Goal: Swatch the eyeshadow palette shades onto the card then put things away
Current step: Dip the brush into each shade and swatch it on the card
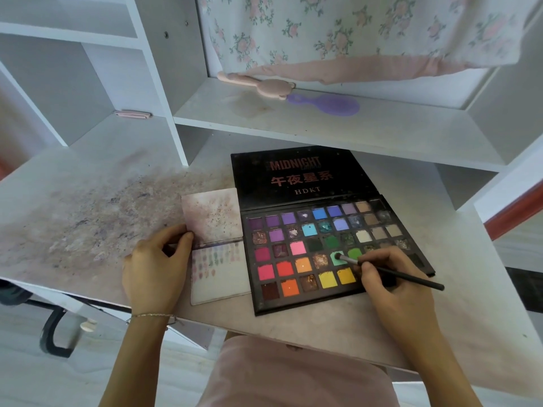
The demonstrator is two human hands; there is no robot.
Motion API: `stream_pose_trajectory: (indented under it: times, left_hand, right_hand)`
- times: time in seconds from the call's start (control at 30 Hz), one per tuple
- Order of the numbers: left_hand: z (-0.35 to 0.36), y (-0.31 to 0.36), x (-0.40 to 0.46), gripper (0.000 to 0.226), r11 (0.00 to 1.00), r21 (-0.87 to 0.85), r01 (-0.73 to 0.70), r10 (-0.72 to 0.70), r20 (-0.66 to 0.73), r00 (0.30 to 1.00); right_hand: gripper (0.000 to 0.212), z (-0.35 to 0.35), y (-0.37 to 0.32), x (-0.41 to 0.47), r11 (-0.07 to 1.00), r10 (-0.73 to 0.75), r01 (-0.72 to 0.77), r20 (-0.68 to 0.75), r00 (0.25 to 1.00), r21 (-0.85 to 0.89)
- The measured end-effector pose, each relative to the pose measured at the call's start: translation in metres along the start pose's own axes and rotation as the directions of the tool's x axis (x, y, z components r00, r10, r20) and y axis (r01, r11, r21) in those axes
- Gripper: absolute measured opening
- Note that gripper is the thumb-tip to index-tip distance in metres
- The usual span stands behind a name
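Mid-swatch, not near done. The card (219,271) lies flat on the tabletop (88,207), just left of the open eyeshadow palette (323,254), edges touching or nearly so. Its upper part carries a few rows of small faint swatches; the lower half is bare, so by my estimate most shades are left, and the whole put-away step too. My right hand (385,284) pinches the brush (390,273) near the ferrule, pencil-style, heel of the hand resting on the palette's lower right corner, wrist angled in from the right. Bristle tip sits in the mint-green pan (338,257), fourth row. My left hand (155,265) is on the tabletop beside the card, fingers curled, thumb pressing the card's left edge near the fold to pin it down. Hands are well apart, one on each item. Palette lid lies open and flat behind the pans. Next, I judge: carry the loaded tip over to the card.
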State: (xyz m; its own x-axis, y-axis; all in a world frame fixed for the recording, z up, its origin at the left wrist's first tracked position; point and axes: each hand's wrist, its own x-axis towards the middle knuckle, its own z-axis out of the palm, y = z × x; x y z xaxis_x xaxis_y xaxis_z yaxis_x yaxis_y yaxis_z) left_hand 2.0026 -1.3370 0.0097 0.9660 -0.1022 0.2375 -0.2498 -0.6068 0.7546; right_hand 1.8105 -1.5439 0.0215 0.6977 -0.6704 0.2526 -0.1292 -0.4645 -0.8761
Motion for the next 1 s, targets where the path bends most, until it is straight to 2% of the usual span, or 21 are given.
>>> stream_pose_trajectory:
  times: [0.2, 0.37, 0.47, 0.57, 0.8, 1.0]
  left_hand:
    - [0.000, 0.001, -0.001, 0.015, 1.000, -0.002, -0.012, 0.012, -0.005, 1.000]
    - [-0.001, 0.001, -0.001, 0.015, 1.000, 0.005, -0.015, 0.015, -0.005, 1.000]
    - [-0.001, 0.003, -0.002, 0.016, 1.000, 0.010, -0.008, 0.008, -0.003, 1.000]
    - [-0.001, 0.004, -0.002, 0.016, 1.000, 0.007, -0.005, 0.005, -0.002, 1.000]
    - [-0.003, 0.007, -0.003, 0.014, 1.000, 0.003, -0.010, 0.010, 0.008, 1.000]
    - [-0.005, 0.008, -0.005, 0.012, 0.999, 0.016, -0.027, 0.028, -0.017, 0.999]
  right_hand:
    - [0.032, -0.001, -0.003, 0.000, 0.999, 0.007, -0.007, -0.023, 1.000, 0.033]
    - [0.030, 0.013, -0.013, -0.003, 0.996, 0.008, -0.012, 0.049, 0.999, 0.089]
    - [0.017, 0.026, -0.024, -0.003, 0.992, -0.023, 0.013, 0.077, 0.997, 0.126]
    - [0.010, 0.043, -0.035, -0.003, 0.987, -0.042, 0.020, 0.141, 0.989, 0.157]
    - [0.025, 0.083, -0.055, -0.001, 0.983, -0.102, 0.043, 0.334, 0.937, 0.179]
    - [0.017, 0.097, -0.059, 0.000, 0.988, -0.077, 0.017, 0.388, 0.918, 0.154]
